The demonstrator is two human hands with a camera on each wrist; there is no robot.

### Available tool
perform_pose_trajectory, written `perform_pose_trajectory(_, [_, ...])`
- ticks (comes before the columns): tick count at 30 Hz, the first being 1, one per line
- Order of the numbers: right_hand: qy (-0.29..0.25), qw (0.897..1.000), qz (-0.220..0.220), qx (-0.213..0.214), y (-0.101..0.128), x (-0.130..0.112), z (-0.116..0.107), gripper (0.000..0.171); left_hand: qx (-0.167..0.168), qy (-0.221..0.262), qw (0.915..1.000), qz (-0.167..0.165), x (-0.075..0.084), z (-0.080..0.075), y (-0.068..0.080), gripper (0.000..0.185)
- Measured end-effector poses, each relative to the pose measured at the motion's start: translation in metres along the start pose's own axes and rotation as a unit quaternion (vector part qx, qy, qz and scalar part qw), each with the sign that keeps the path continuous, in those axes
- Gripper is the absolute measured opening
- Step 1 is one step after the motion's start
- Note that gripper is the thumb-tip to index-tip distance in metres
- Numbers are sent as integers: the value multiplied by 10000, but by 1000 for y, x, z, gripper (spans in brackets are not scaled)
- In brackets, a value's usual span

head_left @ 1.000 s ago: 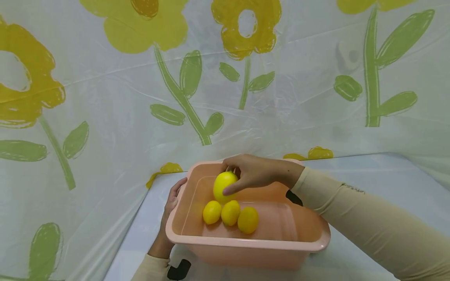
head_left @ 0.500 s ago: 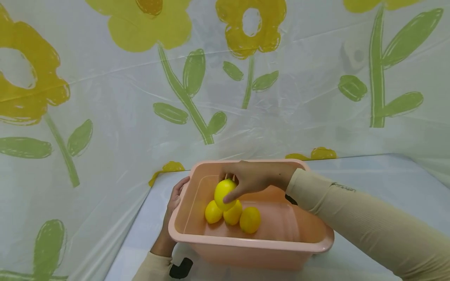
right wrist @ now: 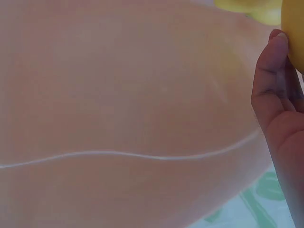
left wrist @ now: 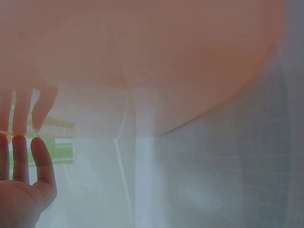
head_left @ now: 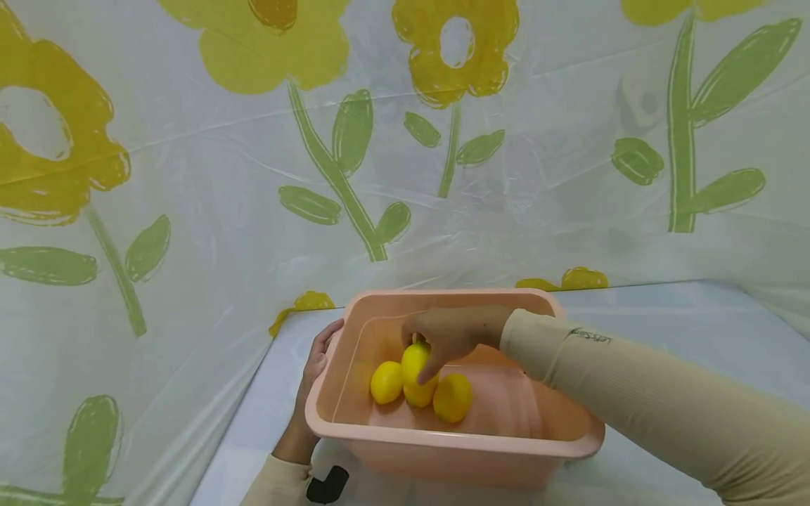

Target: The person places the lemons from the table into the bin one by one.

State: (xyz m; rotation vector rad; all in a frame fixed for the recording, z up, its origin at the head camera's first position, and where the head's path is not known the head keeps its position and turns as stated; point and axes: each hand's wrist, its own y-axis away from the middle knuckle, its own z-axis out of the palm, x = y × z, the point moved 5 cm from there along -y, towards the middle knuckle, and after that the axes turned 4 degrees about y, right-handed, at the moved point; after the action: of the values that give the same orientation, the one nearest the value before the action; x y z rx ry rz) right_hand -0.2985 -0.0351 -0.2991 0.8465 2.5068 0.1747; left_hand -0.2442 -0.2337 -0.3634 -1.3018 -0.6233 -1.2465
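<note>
A pink plastic basin [head_left: 455,438] stands on the white table. Inside it, my right hand [head_left: 444,334] holds a yellow lemon [head_left: 413,360] between thumb and fingers, directly over another lemon [head_left: 419,398], which it partly hides. One more lemon [head_left: 386,383] lies to the left and another lemon [head_left: 452,398] to the right, both on the basin floor. Against the basin's left side rests my left hand [head_left: 318,356]; in the left wrist view its fingers [left wrist: 20,156] are nearly straight, tips at the glossy pink wall. Only the edge of the held lemon [right wrist: 294,35] shows in the right wrist view.
Behind the table [head_left: 658,316] hangs a pale curtain [head_left: 538,211] printed with yellow flowers and green leaves. The basin's high walls surround the lemons. To the right of them, bare basin floor [head_left: 500,400] shows.
My right hand has lowered the held lemon deeper into the basin and a little to the right, now over the middle lemon. The left hand stays at the basin's side.
</note>
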Motion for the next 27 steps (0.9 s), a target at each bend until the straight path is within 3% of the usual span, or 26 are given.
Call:
perform_pose_trajectory(8, [358, 9989, 125, -262, -3, 5, 6, 39, 99, -131, 9998, -84, 0, 0, 1, 43])
perform_pose_trajectory(21, [370, 9985, 257, -313, -3, 10, 10, 37, 8, -171, 9998, -52, 0, 2, 1, 45])
perform_pose_trajectory(27, [467, 9972, 434, -395, -3, 13, 10, 39, 162, -228, 9994, -220, 0, 1, 2, 46])
